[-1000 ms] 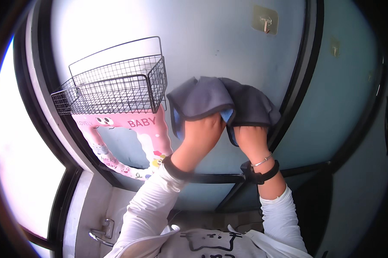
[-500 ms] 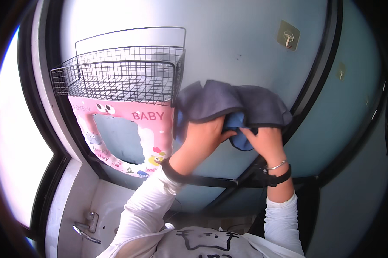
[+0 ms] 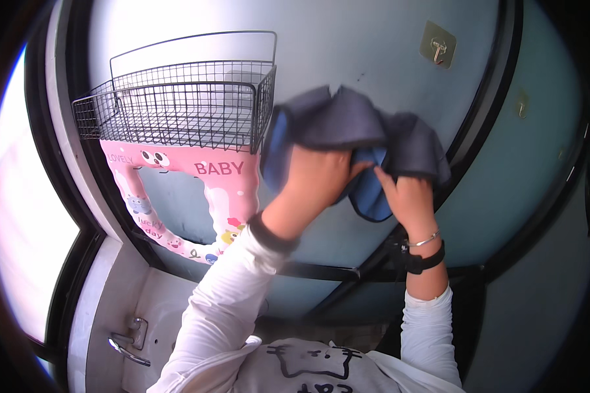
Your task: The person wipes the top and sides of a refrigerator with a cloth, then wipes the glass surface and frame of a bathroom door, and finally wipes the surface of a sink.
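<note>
A grey cloth (image 3: pixel 337 121) with dark edging and a blue underside hangs in folds over both my hands, in front of the pale glass panel (image 3: pixel 347 39). My left hand (image 3: pixel 318 175) grips it from below, its fingers hidden under the folds and its thumb pointing right. Close by on the right, my right hand (image 3: pixel 409 200) holds the same cloth, fingers tucked beneath it and thumb against the blue side. The two thumbs nearly meet. Whether the cloth touches the panel I cannot tell.
Left of the cloth, a black wire basket (image 3: pixel 170 111) is mounted above a pink cartoon-decorated frame (image 3: pixel 232 187). An adhesive hook (image 3: pixel 437 49) sits at the upper right. Lower left, a metal faucet (image 3: pixel 134 340) stands at a white sink (image 3: pixel 160 298). Dark frame bars border the panel.
Both my hands have moved upward with the cloth. The cloth's folds have shifted, and more of its blue underside shows now.
</note>
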`<state>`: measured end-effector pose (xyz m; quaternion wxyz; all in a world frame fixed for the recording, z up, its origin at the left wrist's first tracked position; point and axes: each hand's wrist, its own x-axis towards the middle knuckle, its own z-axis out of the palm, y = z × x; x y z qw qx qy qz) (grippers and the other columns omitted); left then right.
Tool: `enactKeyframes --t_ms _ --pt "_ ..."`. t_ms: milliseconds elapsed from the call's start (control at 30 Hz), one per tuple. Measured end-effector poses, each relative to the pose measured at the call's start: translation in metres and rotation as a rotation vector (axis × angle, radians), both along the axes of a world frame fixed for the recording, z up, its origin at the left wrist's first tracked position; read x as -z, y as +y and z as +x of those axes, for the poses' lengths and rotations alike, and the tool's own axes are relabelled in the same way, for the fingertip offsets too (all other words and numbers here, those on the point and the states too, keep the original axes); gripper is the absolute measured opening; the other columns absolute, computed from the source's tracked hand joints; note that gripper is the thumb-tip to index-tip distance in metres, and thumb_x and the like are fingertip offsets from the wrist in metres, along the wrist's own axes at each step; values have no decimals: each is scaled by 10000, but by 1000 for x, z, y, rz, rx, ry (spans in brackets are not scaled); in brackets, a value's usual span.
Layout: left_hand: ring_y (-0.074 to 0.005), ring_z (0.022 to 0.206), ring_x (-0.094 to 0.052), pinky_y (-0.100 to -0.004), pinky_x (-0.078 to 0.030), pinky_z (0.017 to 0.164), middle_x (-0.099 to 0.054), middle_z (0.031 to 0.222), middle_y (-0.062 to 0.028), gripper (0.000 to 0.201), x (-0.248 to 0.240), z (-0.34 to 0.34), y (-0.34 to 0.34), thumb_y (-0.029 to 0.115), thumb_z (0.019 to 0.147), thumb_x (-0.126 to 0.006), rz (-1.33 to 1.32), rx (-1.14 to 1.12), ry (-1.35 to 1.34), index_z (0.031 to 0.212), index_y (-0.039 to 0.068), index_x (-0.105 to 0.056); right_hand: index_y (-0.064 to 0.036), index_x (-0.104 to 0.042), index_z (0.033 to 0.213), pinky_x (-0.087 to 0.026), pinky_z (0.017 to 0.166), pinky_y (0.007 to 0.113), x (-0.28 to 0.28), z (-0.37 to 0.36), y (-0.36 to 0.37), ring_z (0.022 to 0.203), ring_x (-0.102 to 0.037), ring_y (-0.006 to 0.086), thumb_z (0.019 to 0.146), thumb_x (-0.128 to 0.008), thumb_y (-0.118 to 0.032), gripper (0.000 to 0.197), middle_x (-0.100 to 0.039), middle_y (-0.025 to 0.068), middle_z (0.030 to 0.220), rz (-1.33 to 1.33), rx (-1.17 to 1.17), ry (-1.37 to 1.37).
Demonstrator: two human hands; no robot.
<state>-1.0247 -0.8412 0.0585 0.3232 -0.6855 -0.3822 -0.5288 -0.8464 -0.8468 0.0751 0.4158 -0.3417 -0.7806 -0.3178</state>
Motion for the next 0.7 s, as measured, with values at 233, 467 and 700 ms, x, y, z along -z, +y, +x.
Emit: enactKeyframes --t_ms 233,467,700 --pt "-351 1036 -494 -457 -375 865 -519 1116 -169 589 -25 8 1 387 695 -647 -61 -105 -72 1142 34 -496 14 -548 1077 -418 839 390 -25 -5 0 941 -538 366 825 -559 -369 458 -568 215 1033 -90 1 85" --pt "-334 1076 -479 -445 -371 885 -512 1146 -167 545 -24 9 1 355 688 -658 26 -151 -68 1120 50 -527 -10 -581 1040 -441 814 369 -10 -2 -7 916 -559 337 820 -567 -365 418 -594 175 1003 16 75 0" --pt "-305 976 -542 -416 -413 816 -567 1063 -135 512 -22 8 -2 339 665 -681 143 -230 -70 1077 60 -559 -11 -586 1025 -452 788 364 -9 -4 -10 900 -564 329 819 -567 -368 413 -601 170 970 -76 46 46"
